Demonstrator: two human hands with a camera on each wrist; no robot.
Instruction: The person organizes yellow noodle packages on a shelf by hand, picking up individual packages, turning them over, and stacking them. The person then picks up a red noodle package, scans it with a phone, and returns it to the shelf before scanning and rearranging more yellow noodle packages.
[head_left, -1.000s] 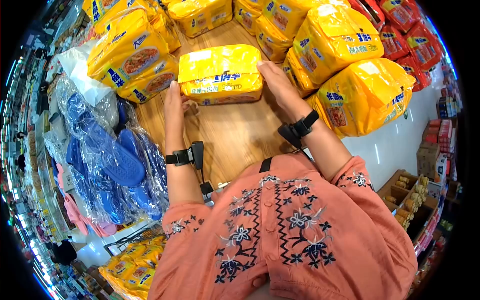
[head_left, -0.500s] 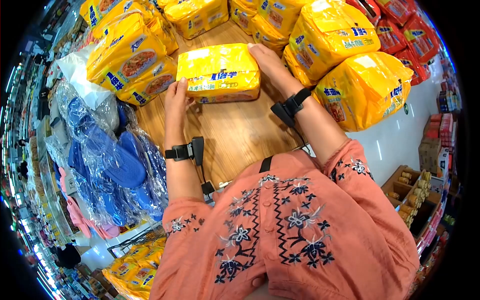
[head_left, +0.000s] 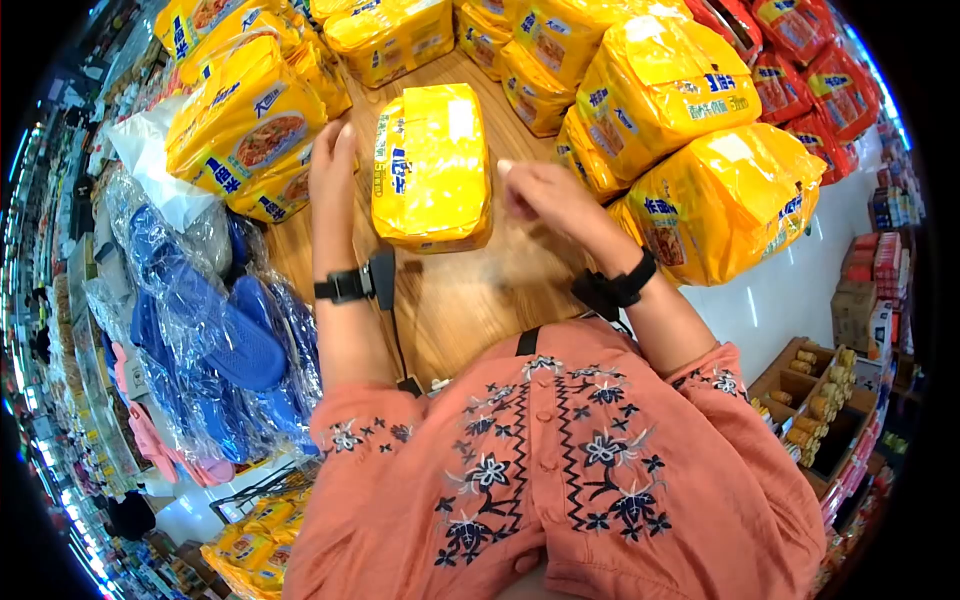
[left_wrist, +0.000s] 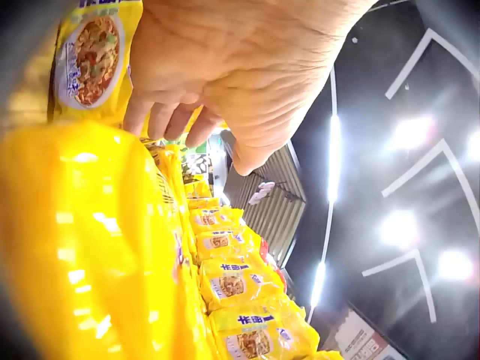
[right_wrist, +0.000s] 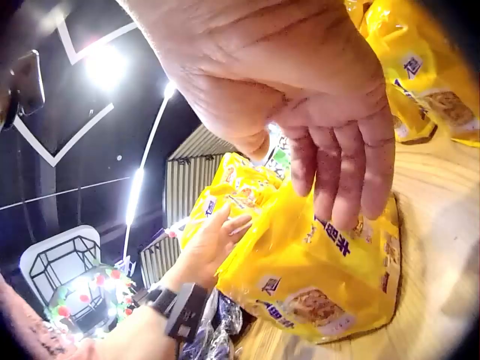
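A yellow multipack of instant noodles [head_left: 430,170] lies on the wooden table [head_left: 460,310], its long side pointing away from me. To its left is my left hand [head_left: 333,165], apart from the pack and close beside the yellow stack [head_left: 262,140]; its fingers are loosely bent, as the left wrist view shows. My right hand [head_left: 550,195] hovers just off the pack's right side, thumb towards it. In the right wrist view this hand's fingers [right_wrist: 351,176] hang relaxed in front of the pack [right_wrist: 300,285], with nothing gripped.
More yellow noodle packs [head_left: 675,95] ring the table's back and right. Red packs [head_left: 800,80] lie beyond at the right. Blue slippers in clear plastic [head_left: 240,330] and a white bag [head_left: 165,165] hang at the left. Shelves with goods [head_left: 820,410] stand lower right.
Both hands held the pack by its ends; it has been turned about a quarter turn, from crosswise to lengthwise. The hands have since let go and moved apart from it.
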